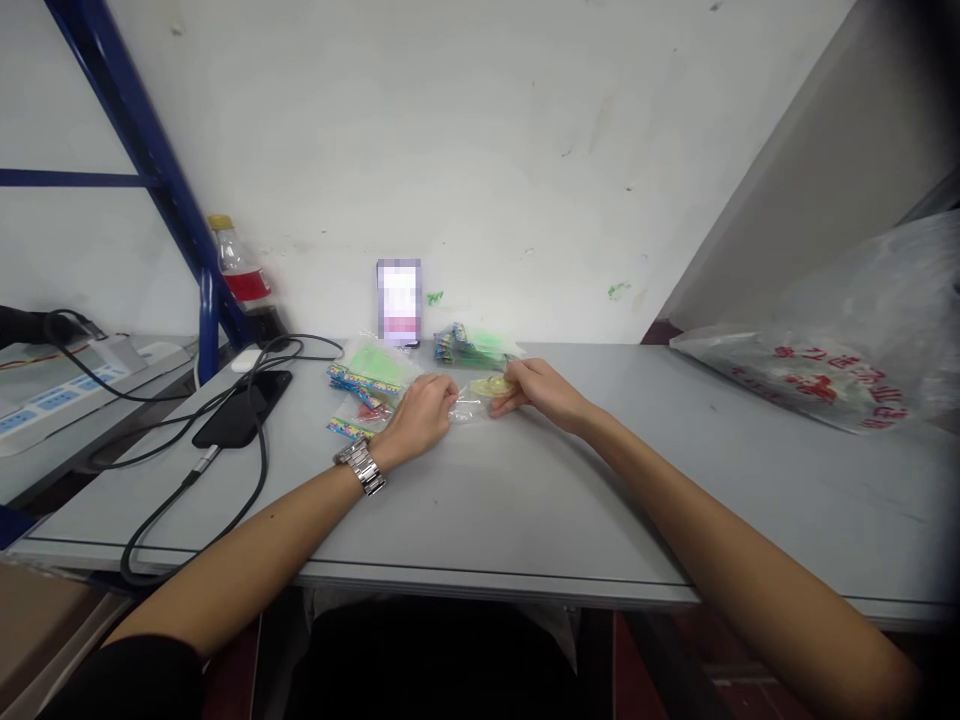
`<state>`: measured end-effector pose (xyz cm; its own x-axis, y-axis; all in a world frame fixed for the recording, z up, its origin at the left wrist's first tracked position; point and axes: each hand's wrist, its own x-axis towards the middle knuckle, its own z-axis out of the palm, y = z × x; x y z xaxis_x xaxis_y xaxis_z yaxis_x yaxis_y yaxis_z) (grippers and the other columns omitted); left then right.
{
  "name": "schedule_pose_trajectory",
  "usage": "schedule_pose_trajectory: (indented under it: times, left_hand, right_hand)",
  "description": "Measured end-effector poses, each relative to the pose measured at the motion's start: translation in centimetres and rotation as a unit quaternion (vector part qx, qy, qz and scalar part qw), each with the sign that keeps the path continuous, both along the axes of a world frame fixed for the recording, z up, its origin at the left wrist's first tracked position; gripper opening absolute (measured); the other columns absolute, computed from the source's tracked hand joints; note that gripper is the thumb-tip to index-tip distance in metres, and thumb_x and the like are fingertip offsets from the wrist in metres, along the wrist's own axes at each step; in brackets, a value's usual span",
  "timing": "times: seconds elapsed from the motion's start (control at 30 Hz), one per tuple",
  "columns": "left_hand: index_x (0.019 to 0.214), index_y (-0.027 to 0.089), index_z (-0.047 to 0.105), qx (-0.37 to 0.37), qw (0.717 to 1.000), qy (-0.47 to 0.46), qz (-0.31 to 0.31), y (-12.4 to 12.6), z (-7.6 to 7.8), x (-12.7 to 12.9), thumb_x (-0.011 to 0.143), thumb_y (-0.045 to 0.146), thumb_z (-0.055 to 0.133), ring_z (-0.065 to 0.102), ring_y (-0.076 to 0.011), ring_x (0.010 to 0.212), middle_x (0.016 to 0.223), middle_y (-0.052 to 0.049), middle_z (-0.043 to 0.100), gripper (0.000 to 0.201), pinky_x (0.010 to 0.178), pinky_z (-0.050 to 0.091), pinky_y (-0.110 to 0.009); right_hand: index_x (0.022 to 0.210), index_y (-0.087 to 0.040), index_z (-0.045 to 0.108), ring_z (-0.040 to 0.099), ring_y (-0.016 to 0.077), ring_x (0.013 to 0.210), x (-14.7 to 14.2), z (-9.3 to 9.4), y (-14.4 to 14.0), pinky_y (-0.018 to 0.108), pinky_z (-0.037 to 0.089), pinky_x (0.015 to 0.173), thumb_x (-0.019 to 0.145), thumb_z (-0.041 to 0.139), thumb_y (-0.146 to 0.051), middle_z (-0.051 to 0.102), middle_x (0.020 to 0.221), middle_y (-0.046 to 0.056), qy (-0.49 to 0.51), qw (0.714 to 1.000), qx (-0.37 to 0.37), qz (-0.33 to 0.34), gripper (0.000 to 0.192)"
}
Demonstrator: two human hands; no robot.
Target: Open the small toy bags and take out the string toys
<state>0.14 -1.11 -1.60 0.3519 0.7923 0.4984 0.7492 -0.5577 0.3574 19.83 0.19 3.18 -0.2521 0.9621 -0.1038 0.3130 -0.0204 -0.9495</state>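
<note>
My left hand [418,415], with a metal watch [361,466] on the wrist, pinches the left end of a small clear plastic bag [471,403] lying on the grey table [525,500]. My right hand [534,388] grips the bag's right end, where a small yellow item [491,386] sits inside. Just left of my left hand lie several clear packets with colourful printed strips [360,385]. Another heap of such packets [469,345] rests behind my hands near the wall.
A phone [399,302] stands upright against the wall. A black phone [244,408] with black cables [187,480] lies at the left, near a white power strip [67,395] and a red-labelled bottle [238,270]. A large printed plastic bag [832,370] sits at the right.
</note>
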Motion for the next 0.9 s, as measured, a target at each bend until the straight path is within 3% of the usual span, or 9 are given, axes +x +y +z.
schedule_pose_trajectory:
  times: [0.27,0.4,0.47,0.67,0.9]
  left_hand:
    - [0.089,0.017,0.056,0.016,0.998,-0.055,0.009,-0.11,0.1,0.0,0.09,0.011,0.042,0.057,-0.0185,0.084,0.088,-0.006,0.062,0.015,0.076,0.046,-0.032]
    - [0.092,0.017,0.057,0.025,0.998,-0.063,-0.007,-0.06,-0.04,-0.12,0.091,0.012,0.042,0.057,-0.0179,0.086,0.09,-0.006,0.062,0.016,0.078,0.046,-0.031]
    - [0.094,0.017,0.058,0.023,0.998,-0.059,-0.019,-0.09,-0.05,-0.19,0.092,0.012,0.042,0.058,-0.0181,0.089,0.093,-0.006,0.062,0.016,0.081,0.047,-0.032]
    - [0.106,0.016,0.059,0.01,0.998,-0.021,-0.063,-0.17,-0.12,-0.34,0.094,0.017,0.041,0.058,-0.0189,0.094,0.1,-0.008,0.063,0.022,0.086,0.047,-0.033]
    - [0.106,0.016,0.059,-0.009,0.996,0.008,-0.084,-0.25,-0.14,-0.34,0.093,0.017,0.043,0.06,-0.0198,0.094,0.098,-0.008,0.065,0.021,0.085,0.049,-0.034]
  right_hand:
    - [0.061,-0.022,0.033,0.069,0.0222,0.062,0.14,0.04,0.06,0.035,0.054,0.073,0.075,0.056,-0.019,0.038,0.055,-0.003,0.049,0.998,-0.041,-0.01,0.027]
    - [0.054,-0.022,0.033,0.042,0.0095,0.044,0.3,-0.33,0.43,0.032,0.053,0.061,0.071,0.057,-0.019,0.027,0.052,-0.006,0.05,0.998,-0.003,-0.038,0.03]
    - [0.052,-0.022,0.033,0.033,0.008,0.043,0.33,-0.43,0.53,0.031,0.051,0.058,0.071,0.056,-0.017,0.028,0.051,-0.006,0.045,0.998,0.007,-0.044,0.03]
    - [0.059,-0.02,0.045,0.061,0.0172,0.056,0.47,-0.33,0.48,0.034,0.055,0.066,0.076,0.058,-0.018,0.049,0.056,0.001,0.047,0.998,-0.02,-0.022,0.021]
    - [0.058,-0.019,0.045,0.065,0.0192,0.057,1.01,-0.2,0.52,0.037,0.055,0.069,0.078,0.059,-0.021,0.057,0.06,0.004,0.044,0.998,-0.035,0.033,0.025]
